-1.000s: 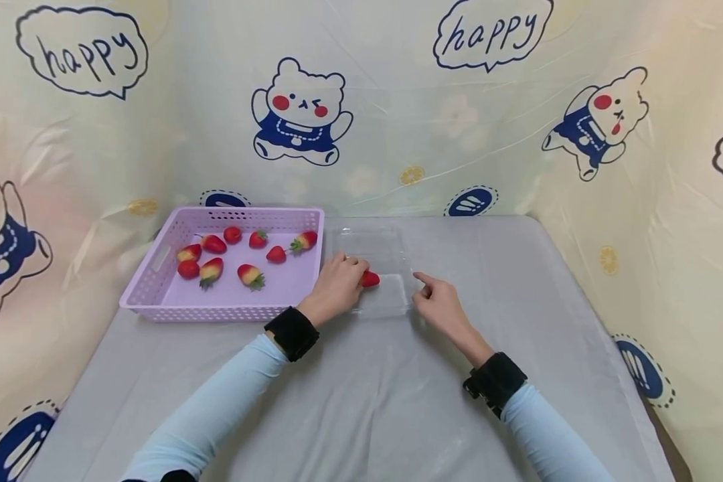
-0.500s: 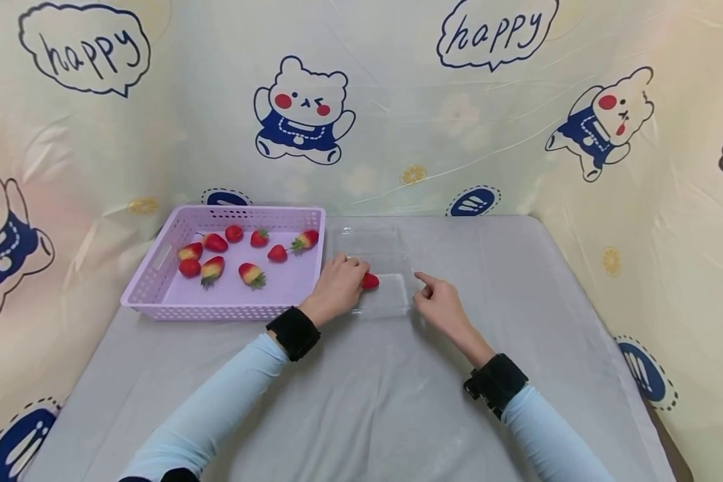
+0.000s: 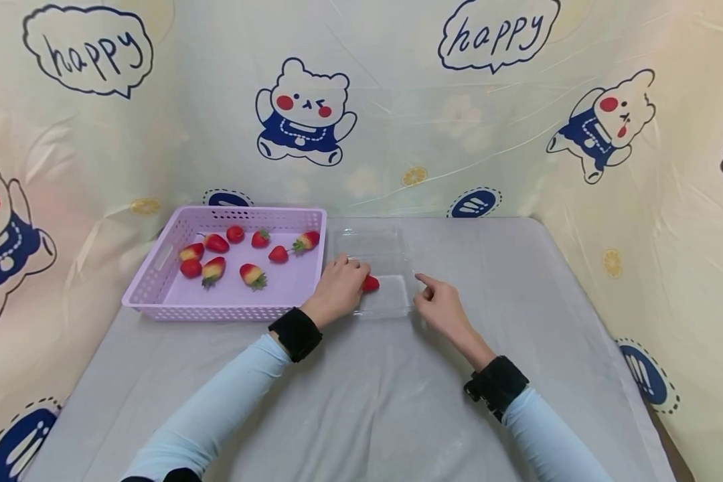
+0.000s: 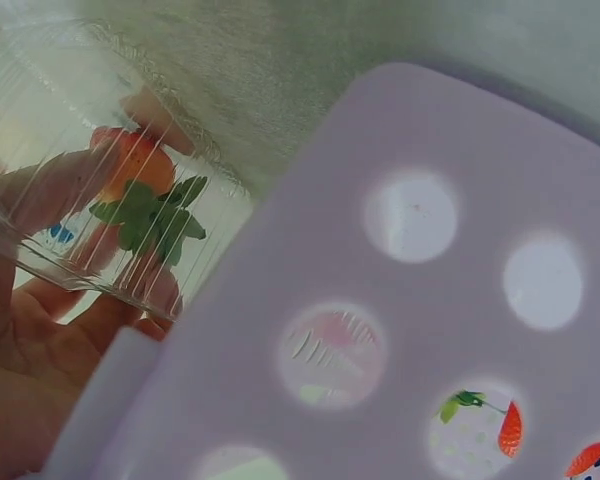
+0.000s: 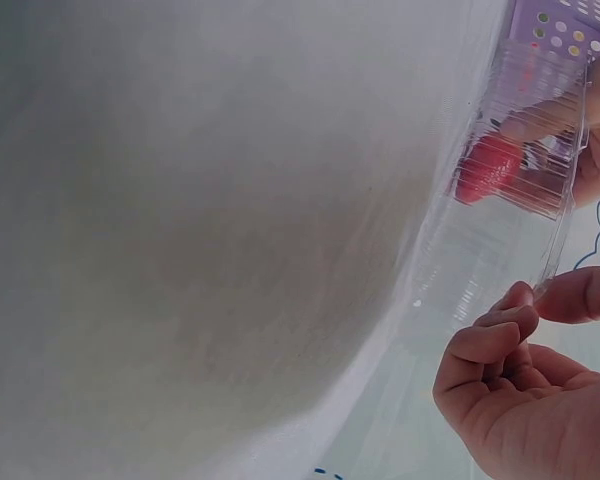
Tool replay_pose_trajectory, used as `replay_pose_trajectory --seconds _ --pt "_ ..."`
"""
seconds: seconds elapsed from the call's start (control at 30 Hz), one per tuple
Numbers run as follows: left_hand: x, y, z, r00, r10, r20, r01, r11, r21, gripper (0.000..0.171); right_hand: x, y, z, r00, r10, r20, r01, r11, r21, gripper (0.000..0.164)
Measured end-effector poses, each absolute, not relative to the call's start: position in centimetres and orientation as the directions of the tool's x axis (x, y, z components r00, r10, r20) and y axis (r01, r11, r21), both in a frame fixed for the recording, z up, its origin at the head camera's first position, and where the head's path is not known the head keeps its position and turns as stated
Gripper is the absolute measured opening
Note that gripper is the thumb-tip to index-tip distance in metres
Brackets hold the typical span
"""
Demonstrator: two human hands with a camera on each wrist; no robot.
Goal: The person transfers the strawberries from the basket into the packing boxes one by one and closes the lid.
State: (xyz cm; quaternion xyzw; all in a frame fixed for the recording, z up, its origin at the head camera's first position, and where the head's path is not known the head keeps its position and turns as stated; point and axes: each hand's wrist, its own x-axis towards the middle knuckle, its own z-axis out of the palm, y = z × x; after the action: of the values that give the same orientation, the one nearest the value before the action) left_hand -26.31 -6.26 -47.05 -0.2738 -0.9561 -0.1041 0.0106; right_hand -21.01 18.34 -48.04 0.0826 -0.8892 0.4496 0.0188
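My left hand [image 3: 339,286] reaches into a clear plastic box [image 3: 391,298] and holds a red strawberry [image 3: 371,284] near its left side. Through the ribbed wall in the left wrist view, the strawberry [image 4: 145,172] shows its yellowish end and green leaves, with fingers on both sides of it. Only the red tip shows in the head view; the hand hides the rest. At the box's right side is my right hand [image 3: 444,309]. Its thumb and forefinger pinch the box's rim in the right wrist view, the other fingers curled.
A purple perforated basket [image 3: 217,312] stands at the left, close beside the box. Several strawberries lie spread inside it, one of them a red and yellow strawberry [image 3: 253,276]. The clear lid [image 3: 370,241] lies folded back behind the box on the grey tablecloth [image 3: 361,402].
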Motion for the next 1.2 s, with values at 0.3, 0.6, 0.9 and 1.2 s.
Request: replay_pose_trajectory --seconds 0.3,0.6,0.9,1.2 --pt "-26.36 -6.22 -47.11 -0.848 0.525 0.077 0.53 0.829 0.182 0.039 -20.98 18.32 -47.97 -0.986 -0.126 0.106 -0.16 0.586 -0.795 0.054" --pt "-26.31 -6.07 -47.06 -0.854 0.515 0.07 0.52 0.84 0.154 0.04 -21.03 18.28 -48.02 -0.987 -0.126 0.103 -0.158 0.588 -0.793 0.054" --pt "-26.04 -6.12 -46.82 -0.843 0.524 0.122 0.537 0.833 0.134 0.032 -21.16 18.16 -47.84 -0.988 -0.118 0.102 -0.152 0.589 -0.794 0.054" --pt "-25.92 -5.98 -46.35 -0.85 0.52 0.087 0.526 0.826 0.203 0.038 -21.21 18.28 -48.01 -0.988 -0.116 0.106 -0.155 0.589 -0.793 0.053"
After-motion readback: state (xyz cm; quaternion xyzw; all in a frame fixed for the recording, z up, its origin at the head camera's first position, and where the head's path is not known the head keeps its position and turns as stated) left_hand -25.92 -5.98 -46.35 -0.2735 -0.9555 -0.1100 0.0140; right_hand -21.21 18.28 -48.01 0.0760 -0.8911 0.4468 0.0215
